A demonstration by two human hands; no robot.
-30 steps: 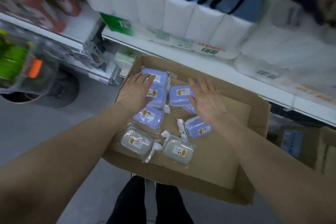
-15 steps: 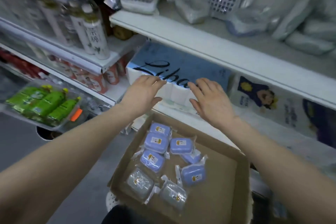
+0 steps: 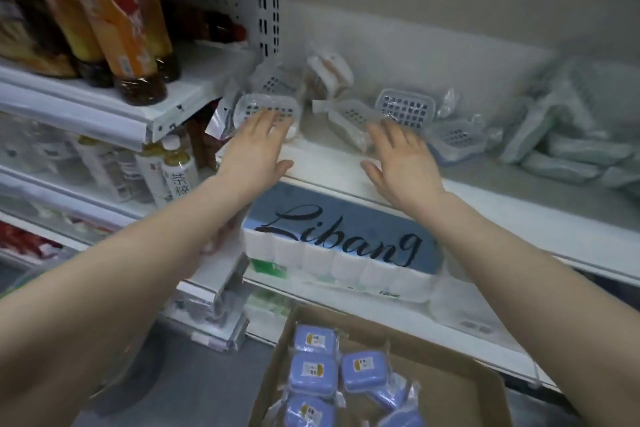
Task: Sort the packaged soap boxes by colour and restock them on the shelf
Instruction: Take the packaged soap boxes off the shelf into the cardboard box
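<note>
One long white shelf point(image 3: 491, 191) ran across the view at chest height, strewn with wrapped soap boxes in no colour order. Below it sat a blue pack of toilet rolls point(image 3: 346, 239), and lower down, nearest the person, an open cardboard box point(image 3: 446, 388) held the blue soap boxes point(image 3: 313, 371) waiting to be restocked.

Both hands were stretched up to the shelf, empty, palms down, fingers straight and a little spread. The left hand point(image 3: 258, 146) reached the shelf's left end, its fingertips over the near edge of a white soap box point(image 3: 266, 107); whether they pressed on it could not be told. The right hand point(image 3: 401, 163) hovered just short of a tilted pack point(image 3: 349, 118) and a grey-lidded soap box point(image 3: 405, 107) behind it.

The white soap box lay with its long side running left to right, across the line of the fingers, so the left hand was plainly the nearer one to slide or lift it. The blue stock lay well below and behind both hands, so any restocking would call for a reach back down.
</note>
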